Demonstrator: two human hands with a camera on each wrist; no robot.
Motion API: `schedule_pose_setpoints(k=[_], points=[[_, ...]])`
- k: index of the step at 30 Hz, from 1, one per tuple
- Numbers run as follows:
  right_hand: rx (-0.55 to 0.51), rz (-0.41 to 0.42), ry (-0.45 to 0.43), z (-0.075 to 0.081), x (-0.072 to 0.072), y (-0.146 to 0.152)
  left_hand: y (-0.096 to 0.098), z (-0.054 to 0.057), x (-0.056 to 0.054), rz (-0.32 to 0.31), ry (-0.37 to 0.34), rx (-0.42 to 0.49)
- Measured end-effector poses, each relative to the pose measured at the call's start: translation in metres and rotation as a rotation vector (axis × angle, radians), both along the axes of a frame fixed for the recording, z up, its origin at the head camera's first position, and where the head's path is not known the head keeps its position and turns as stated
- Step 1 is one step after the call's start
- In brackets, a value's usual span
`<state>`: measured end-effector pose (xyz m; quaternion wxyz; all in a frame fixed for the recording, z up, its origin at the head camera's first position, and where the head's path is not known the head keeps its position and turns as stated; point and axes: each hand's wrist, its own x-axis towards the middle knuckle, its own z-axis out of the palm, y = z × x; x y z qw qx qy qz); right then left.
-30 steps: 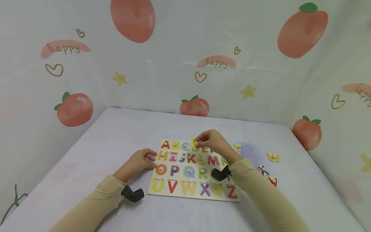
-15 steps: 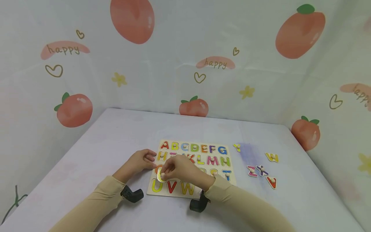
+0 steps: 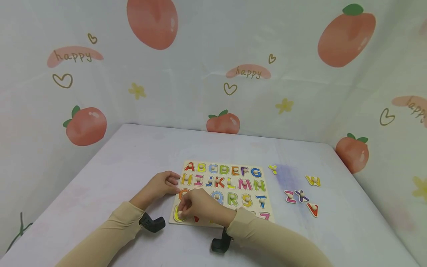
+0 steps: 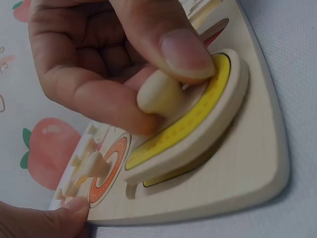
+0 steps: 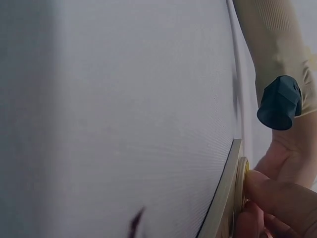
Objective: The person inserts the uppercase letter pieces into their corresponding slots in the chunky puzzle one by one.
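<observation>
My right hand (image 3: 203, 204) pinches the round wooden knob of a yellow letter U puzzle piece (image 4: 199, 118) between thumb and fingers. The piece sits over the U recess at the near left corner of the wooden alphabet board (image 3: 268, 210). In the left wrist view it stands a little tilted and proud of the board, with part of the recess showing under it. My left hand (image 3: 161, 188) rests against the board's left edge, fingers loosely bent, the thumb (image 4: 77, 203) touching the rim. The right hand covers part of the lower rows.
Right of the board lie loose knobbed letters: a yellow Y (image 3: 272, 170), a yellow W (image 3: 313, 181), a pink Z (image 3: 290, 197), a purple X (image 3: 301, 196) and a red V (image 3: 312, 210). Knobbed letters fill the board's upper rows. Patterned cloth walls (image 3: 186, 100) enclose the table.
My right hand has carried the yellow U from above the top row to the near left corner and lowered it onto its recess. The left hand has stayed put.
</observation>
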<state>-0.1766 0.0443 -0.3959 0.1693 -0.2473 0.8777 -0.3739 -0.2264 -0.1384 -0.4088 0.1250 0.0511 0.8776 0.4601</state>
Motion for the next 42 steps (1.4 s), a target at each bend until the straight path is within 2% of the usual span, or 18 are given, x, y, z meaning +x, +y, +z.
schedule_pose_setpoints(k=[10, 23, 31, 37, 42], points=[[0.012, -0.007, 0.007, -0.001, -0.001, -0.002, 0.000, 0.001, 0.000, -0.007, -0.006, -0.003], [0.021, -0.014, -0.037, -0.001, -0.001, -0.005, -0.001, -0.002, 0.001, 0.001, -0.002, -0.015], [0.009, 0.022, -0.025, 0.000, -0.001, -0.001, -0.001, -0.004, 0.000, 0.005, -0.003, -0.001], [-0.042, -0.011, -0.066, 0.012, -0.001, 0.014, 0.000, -0.003, 0.000, -0.003, 0.003, 0.008], [-0.059, -0.057, -0.026, 0.028, -0.005, 0.036, 0.001, -0.003, 0.000, 0.004, -0.003, 0.004]])
